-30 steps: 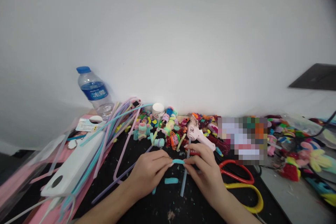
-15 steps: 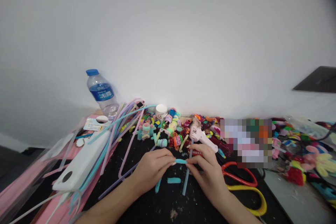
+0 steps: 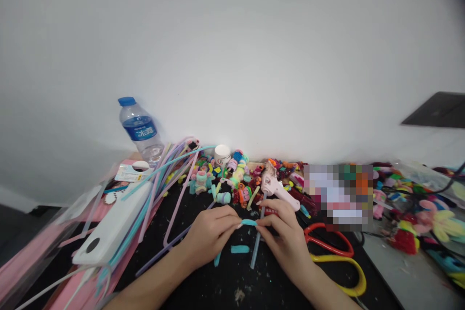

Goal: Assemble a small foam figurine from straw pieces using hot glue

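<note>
My left hand (image 3: 209, 235) and my right hand (image 3: 285, 238) meet over a black mat (image 3: 203, 286). Both pinch the ends of a short turquoise fuzzy piece (image 3: 249, 222), held level between their fingertips. Another short turquoise piece (image 3: 240, 249) lies on the mat just below. A pale blue stick (image 3: 255, 251) lies under my right fingers. A pink glue gun (image 3: 278, 186) rests just behind my right hand.
Red and yellow scissors (image 3: 336, 256) lie right of my right hand. A water bottle (image 3: 140, 128) stands at the back left. Long pastel pipe cleaners (image 3: 167, 174) and a white flat case (image 3: 112, 225) lie on the left. Colourful small craft figures (image 3: 232, 169) crowd the back and right.
The hands keep the same pinch on the turquoise piece. The view has shifted a little; nothing on the mat has moved.
</note>
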`<action>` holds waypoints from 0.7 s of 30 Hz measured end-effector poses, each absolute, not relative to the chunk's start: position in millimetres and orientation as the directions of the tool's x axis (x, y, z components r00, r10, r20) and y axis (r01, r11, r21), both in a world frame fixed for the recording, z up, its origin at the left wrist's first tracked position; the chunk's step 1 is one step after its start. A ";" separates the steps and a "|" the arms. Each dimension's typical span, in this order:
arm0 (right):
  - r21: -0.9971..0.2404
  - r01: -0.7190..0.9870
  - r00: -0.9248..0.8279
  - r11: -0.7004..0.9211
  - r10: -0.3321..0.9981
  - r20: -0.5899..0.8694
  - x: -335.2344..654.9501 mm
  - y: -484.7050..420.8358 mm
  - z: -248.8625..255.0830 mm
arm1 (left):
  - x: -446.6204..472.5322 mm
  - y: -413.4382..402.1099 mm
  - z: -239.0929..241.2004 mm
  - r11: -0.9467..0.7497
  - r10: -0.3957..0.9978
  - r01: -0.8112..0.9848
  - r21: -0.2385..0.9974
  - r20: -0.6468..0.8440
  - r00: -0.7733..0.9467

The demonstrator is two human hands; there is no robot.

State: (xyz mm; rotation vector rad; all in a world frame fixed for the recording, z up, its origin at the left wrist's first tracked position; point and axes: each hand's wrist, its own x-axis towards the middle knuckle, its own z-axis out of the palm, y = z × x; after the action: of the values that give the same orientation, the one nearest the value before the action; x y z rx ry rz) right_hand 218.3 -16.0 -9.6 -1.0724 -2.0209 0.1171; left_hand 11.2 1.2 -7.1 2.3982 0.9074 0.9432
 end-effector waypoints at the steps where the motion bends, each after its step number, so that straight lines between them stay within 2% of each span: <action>1: -0.426 0.647 -0.296 0.632 0.723 0.624 218.4 -15.9 -9.8 | 11.3 1.3 -6.8 -0.706 0.697 0.422 0.569 0.452 0.557; 7: -0.441 0.642 -0.293 0.627 0.733 0.614 219.6 -14.5 -11.5 | 9.0 3.2 -4.8 -0.722 0.685 0.416 0.552 0.487 0.543; 16: -0.457 0.643 -0.289 0.615 0.747 0.599 217.6 -18.7 -7.7 | 5.7 3.6 -1.9 -0.785 0.619 0.430 0.445 0.575 0.535; 21: -0.456 0.642 -0.285 0.617 0.744 0.605 216.7 -19.0 -6.2 | 6.4 4.9 -2.8 -0.792 0.610 0.434 0.430 0.580 0.540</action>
State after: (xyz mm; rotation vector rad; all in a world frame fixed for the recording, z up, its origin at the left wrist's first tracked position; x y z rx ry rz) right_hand 216.7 -19.0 -6.2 -1.0906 -2.0104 0.1550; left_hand 6.4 4.9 -2.8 2.5437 0.8779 1.0946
